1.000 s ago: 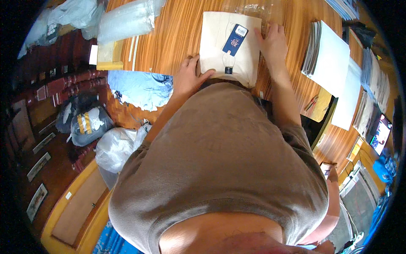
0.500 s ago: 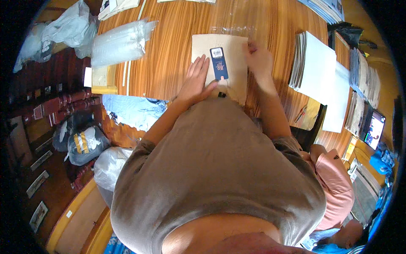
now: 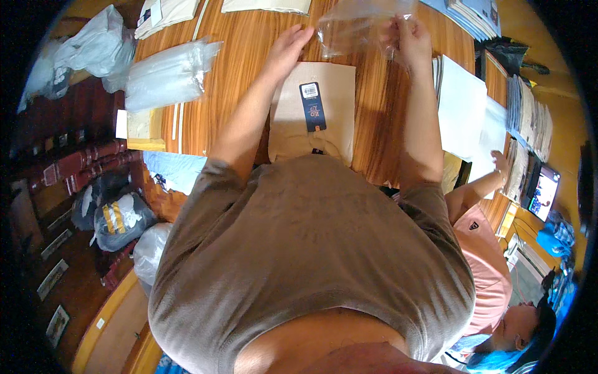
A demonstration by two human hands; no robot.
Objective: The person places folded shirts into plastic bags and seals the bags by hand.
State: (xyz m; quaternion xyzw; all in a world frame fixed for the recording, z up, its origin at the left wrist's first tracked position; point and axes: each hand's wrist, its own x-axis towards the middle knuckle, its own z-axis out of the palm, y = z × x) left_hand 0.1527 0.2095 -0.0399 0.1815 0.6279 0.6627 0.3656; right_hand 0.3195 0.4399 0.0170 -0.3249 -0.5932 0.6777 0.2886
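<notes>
On the wooden table in front of me lies a folded beige garment (image 3: 340, 103) with a dark blue hang tag (image 3: 314, 111) on it. Beyond its far edge, my right hand (image 3: 411, 43) grips a clear plastic bag (image 3: 355, 26) by its right side. The bag is lifted and spreads leftward over the table. My left hand (image 3: 290, 51) is past the garment's far left corner, fingers stretched out and empty, close to the bag's left edge.
A pile of clear plastic bags (image 3: 169, 73) lies to the left. White sheets (image 3: 462, 106) stand stacked at the right, and folded garments (image 3: 266, 5) line the far edge. A co-worker in a pink shirt (image 3: 483, 268) reaches toward the right side of the table with one hand (image 3: 500, 162).
Both my hands have left the garment and moved farther away. My right hand now holds up the clear bag. The co-worker's arm has come into view over the table.
</notes>
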